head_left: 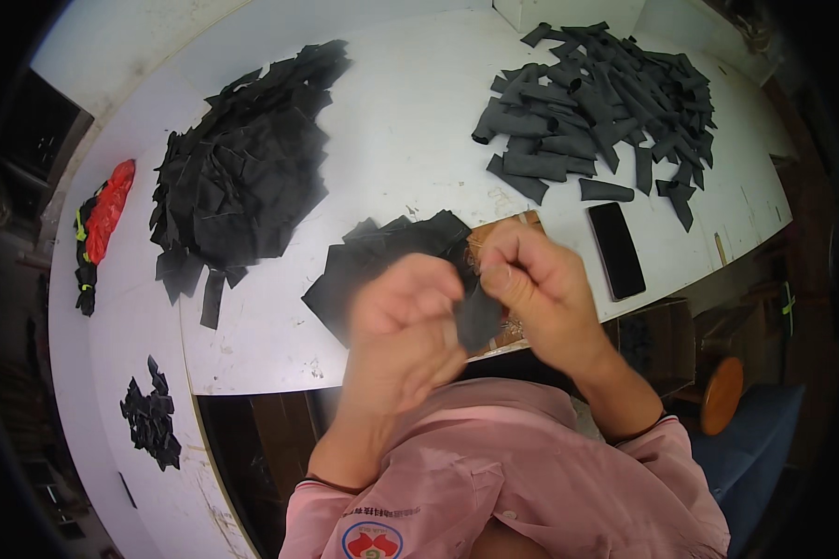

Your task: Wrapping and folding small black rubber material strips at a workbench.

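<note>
Dark cloth may slide off the bench edge if curled left hand or pinched right hand, holds unclear, tugs

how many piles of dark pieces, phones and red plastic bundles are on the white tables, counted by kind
Piles of dark pieces: 4 (large left pile, small left pile, middle pile by the hands, right pile)
Phones: 1 (black phone)
Red plastic bundles: 1 (red bundle, far left)
Total: 6
</note>
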Motion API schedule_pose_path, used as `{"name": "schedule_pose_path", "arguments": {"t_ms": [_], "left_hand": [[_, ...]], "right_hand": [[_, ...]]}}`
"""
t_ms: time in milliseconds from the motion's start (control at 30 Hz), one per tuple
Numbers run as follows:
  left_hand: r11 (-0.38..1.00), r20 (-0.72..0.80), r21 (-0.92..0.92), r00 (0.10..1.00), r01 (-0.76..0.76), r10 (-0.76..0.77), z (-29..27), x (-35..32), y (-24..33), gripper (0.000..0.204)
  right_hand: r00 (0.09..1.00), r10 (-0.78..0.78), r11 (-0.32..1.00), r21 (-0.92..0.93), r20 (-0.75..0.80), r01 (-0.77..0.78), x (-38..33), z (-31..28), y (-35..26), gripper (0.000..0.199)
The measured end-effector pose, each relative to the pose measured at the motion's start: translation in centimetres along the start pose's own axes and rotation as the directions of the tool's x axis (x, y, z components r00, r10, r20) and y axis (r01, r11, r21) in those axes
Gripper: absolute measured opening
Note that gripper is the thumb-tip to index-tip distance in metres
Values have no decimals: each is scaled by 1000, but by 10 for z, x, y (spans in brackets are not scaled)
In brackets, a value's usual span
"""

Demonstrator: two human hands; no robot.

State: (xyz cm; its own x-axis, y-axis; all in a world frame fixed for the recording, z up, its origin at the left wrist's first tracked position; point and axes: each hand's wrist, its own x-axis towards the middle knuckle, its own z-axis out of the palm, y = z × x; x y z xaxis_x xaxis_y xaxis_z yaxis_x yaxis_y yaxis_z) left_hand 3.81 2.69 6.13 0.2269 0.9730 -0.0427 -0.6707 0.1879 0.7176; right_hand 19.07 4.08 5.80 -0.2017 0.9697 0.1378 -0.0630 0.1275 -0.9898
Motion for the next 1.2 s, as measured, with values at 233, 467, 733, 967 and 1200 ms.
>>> {"name": "schedule_pose_path", "arguments": {"t_ms": [233,467,733,967,1200], "left_hand": [[582,418,-705,900,405,-119,-10,28,3,46],[632,168,-691,928,351,-332,-55,32,-36,39],[942,5,313,993,-117,122,-1,15,-24,41],[935,-5,-303,981,185,-196,-41,25,-30,40],[718,224,-645,963,261,-149,-53,23,-42,44]], "right_hand": [[953,192,955,181,234,-236,34,-11,2,19],[880,369,793,392,300,-466,30,-15,59,19],[897,146,920,276,418,-279,47,-20,49,19],[884,306,898,202,354,-392,41,-19,74,16],[874,237,918,196,425,-344,45,-19,69,18]]}}
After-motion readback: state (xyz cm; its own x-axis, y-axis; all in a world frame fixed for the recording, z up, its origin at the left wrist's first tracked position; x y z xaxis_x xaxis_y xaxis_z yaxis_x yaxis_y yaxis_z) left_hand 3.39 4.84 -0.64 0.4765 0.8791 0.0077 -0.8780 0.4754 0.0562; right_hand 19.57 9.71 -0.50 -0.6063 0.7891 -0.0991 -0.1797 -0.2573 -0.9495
